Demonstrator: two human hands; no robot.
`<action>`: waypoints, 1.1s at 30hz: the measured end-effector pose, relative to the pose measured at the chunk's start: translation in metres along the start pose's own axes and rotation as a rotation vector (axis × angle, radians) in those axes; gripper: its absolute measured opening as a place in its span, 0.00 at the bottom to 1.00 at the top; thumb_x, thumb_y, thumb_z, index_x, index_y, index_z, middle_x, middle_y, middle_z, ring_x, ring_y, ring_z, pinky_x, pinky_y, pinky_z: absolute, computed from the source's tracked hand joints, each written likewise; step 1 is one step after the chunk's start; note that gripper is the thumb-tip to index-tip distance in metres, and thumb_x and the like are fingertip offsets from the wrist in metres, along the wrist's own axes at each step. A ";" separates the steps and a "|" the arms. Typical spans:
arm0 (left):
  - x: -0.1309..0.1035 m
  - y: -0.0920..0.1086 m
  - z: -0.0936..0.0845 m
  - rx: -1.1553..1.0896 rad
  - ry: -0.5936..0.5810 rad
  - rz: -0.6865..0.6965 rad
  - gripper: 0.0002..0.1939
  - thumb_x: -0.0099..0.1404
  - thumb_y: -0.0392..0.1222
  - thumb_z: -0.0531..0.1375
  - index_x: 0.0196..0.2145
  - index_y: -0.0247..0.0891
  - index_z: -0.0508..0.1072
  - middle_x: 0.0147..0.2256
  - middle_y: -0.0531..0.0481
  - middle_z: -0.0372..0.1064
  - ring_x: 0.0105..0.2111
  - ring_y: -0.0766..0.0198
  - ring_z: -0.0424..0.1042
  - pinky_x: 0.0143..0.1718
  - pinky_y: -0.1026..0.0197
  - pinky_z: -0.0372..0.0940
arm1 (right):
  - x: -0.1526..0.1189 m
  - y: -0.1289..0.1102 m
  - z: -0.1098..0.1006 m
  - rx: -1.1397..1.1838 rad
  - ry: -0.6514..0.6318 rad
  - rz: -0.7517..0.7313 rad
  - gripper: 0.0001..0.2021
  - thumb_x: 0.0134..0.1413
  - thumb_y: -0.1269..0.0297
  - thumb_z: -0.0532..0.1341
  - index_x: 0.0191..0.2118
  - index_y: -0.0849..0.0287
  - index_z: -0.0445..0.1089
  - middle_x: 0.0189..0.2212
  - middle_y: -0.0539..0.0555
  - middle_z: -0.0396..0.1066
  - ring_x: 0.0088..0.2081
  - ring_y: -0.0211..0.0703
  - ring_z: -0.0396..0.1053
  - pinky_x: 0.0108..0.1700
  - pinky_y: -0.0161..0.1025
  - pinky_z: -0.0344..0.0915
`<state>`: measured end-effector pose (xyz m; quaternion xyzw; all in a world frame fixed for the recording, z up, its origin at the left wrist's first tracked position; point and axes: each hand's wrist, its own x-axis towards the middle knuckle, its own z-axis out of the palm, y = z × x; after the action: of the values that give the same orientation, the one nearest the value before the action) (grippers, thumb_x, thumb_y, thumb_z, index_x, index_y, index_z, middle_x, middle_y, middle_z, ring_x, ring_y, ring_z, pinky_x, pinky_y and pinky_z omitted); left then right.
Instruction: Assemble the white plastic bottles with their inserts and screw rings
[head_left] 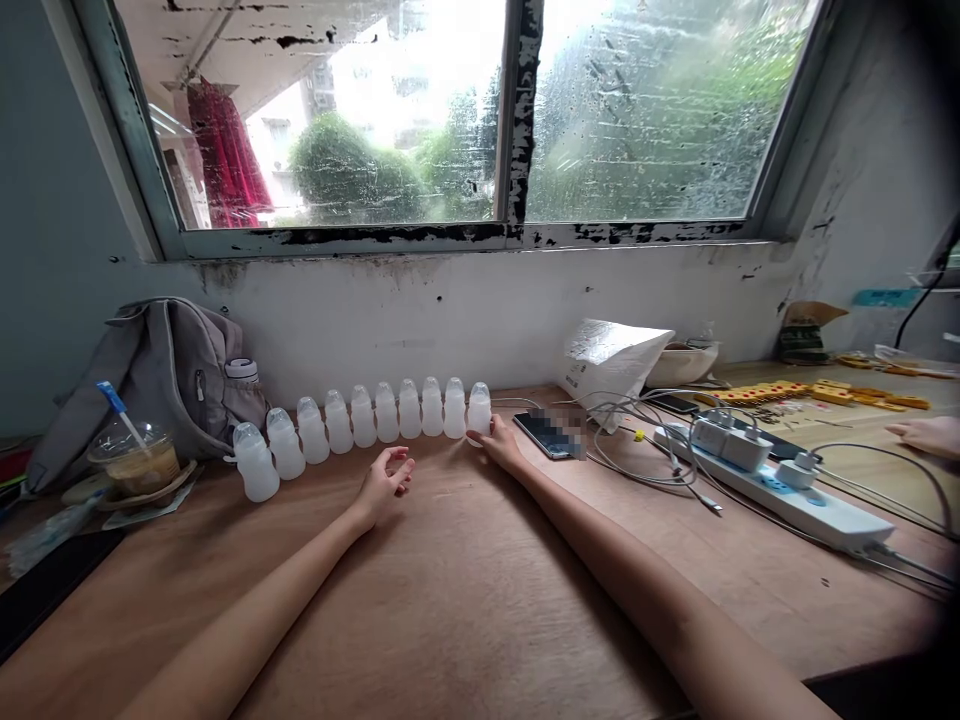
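Several frosted white baby bottles with clear domed caps stand upright in a curved row along the back of the wooden table (420, 600). At the row's right end, my right hand (496, 442) has its fingers and thumb around the lower part of the last baby bottle (478, 405). My left hand (385, 485) rests just in front of the middle of the row, near a baby bottle (387, 415), with fingers loosely curled and apart and nothing in them. The leftmost baby bottle (256, 465) stands a little nearer to me than the others.
Right of my right hand lies a phone (547, 432), then tangled white cables (637, 465) and a power strip (795, 500). A white pouch (611, 360) stands behind them. On the left are a drink cup (139, 460) and a grey backpack (172, 370). Another person's hand (926, 435) shows far right.
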<state>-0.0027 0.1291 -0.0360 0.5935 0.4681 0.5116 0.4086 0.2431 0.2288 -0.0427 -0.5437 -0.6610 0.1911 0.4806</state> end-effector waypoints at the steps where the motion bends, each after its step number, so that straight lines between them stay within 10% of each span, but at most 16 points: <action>1: -0.001 0.000 0.000 0.002 -0.002 -0.001 0.22 0.53 0.53 0.58 0.42 0.38 0.64 0.45 0.43 0.59 0.28 0.69 0.68 0.23 0.68 0.63 | 0.002 0.002 0.001 -0.017 -0.009 -0.001 0.17 0.41 0.57 0.61 0.37 0.59 0.60 0.35 0.57 0.69 0.36 0.49 0.68 0.36 0.41 0.62; 12: -0.001 0.001 -0.001 0.028 0.014 -0.007 0.22 0.53 0.53 0.57 0.43 0.38 0.64 0.46 0.42 0.60 0.29 0.68 0.68 0.23 0.67 0.63 | 0.009 0.008 0.003 -0.226 0.010 -0.027 0.23 0.47 0.56 0.57 0.47 0.62 0.55 0.41 0.61 0.68 0.41 0.46 0.67 0.39 0.38 0.62; 23: -0.004 0.002 0.001 0.072 0.003 -0.001 0.21 0.55 0.53 0.55 0.41 0.37 0.65 0.43 0.44 0.62 0.26 0.70 0.67 0.24 0.66 0.62 | -0.033 0.028 -0.062 -0.650 0.073 -0.116 0.15 0.49 0.61 0.53 0.42 0.63 0.62 0.45 0.65 0.64 0.53 0.59 0.50 0.53 0.54 0.42; 33: -0.003 -0.001 0.001 0.151 -0.004 0.029 0.20 0.57 0.53 0.53 0.41 0.37 0.65 0.43 0.44 0.63 0.26 0.69 0.67 0.24 0.66 0.63 | -0.033 0.029 -0.062 -0.725 0.038 -0.104 0.15 0.53 0.59 0.49 0.42 0.63 0.62 0.42 0.66 0.67 0.51 0.61 0.53 0.49 0.58 0.45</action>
<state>-0.0022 0.1266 -0.0376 0.6305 0.4960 0.4794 0.3560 0.3092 0.1913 -0.0501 -0.6479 -0.7034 -0.0903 0.2780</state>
